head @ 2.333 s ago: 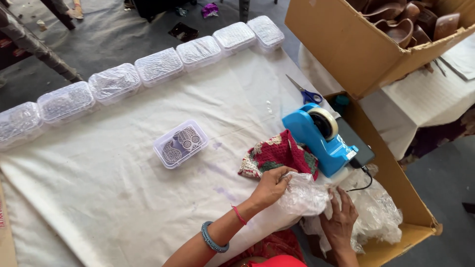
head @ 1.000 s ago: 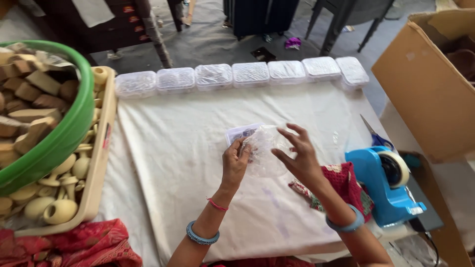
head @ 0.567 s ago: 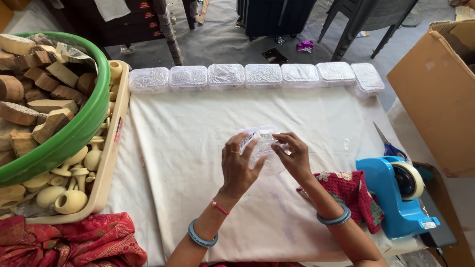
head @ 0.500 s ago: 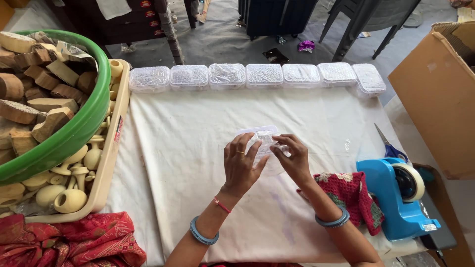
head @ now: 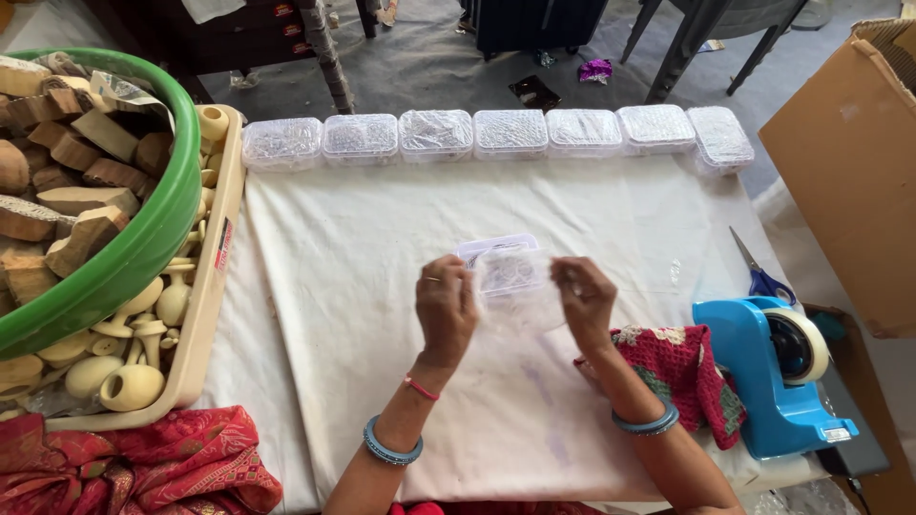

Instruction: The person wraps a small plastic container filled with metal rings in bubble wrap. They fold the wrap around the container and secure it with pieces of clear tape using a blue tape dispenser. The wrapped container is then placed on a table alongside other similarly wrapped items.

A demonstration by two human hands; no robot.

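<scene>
I see thin, glossy clear plastic film (head: 520,310) over a clear plastic box (head: 496,250). Matt white cloth (head: 382,229) covers the worktop. 7 shiny plastic boxes (head: 510,132) line its edge. Rough wood blocks (head: 72,162) fill a smooth green plastic tub (head: 143,257).

Both hands raised mid-frame, left hand (head: 446,305) and right hand (head: 584,298) level, fingers curled inward, pinching.

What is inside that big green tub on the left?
The green tub is heaped with rough wooden blocks in brown and pale tones, with a scrap of paper on top. Whatever lies beneath the top layer is covered.
</scene>
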